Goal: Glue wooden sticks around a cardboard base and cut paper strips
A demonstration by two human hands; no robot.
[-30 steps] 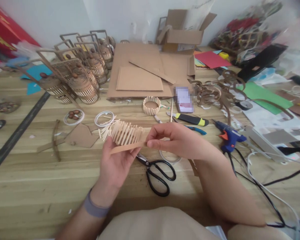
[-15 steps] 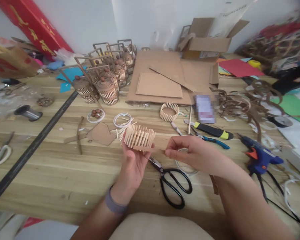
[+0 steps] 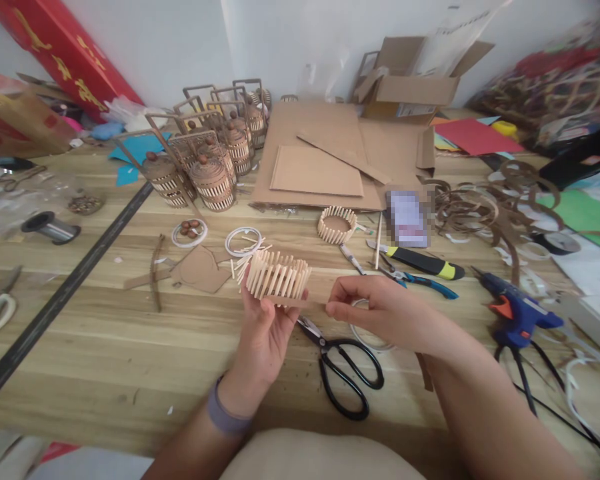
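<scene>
Tilted in my left hand (image 3: 267, 333) is a small round basket of upright wooden sticks (image 3: 279, 275), its fingers wrapped around the base. A thin brown strip (image 3: 314, 304) runs along the basket's lower edge and stretches out to the right. My right hand (image 3: 363, 307) pinches that strip's free end between thumb and fingers. Just below the hands lie black-handled scissors (image 3: 350, 370) on the table. Behind the basket are loose short sticks (image 3: 240, 267) and a white ring (image 3: 243, 242). A second stick ring with a brown base (image 3: 337, 225) stands farther back.
A blue glue gun (image 3: 517, 313) with cables lies at right, near a utility knife (image 3: 423, 261), pliers (image 3: 427, 283) and a phone (image 3: 407, 217). Coiled brown strips (image 3: 465, 203) sit behind. Finished lidded baskets (image 3: 213, 180) stand back left, beside cardboard sheets (image 3: 320, 170).
The view has shifted slightly. Both hands keep their holds on the basket and the strip, with almost no other movement.
</scene>
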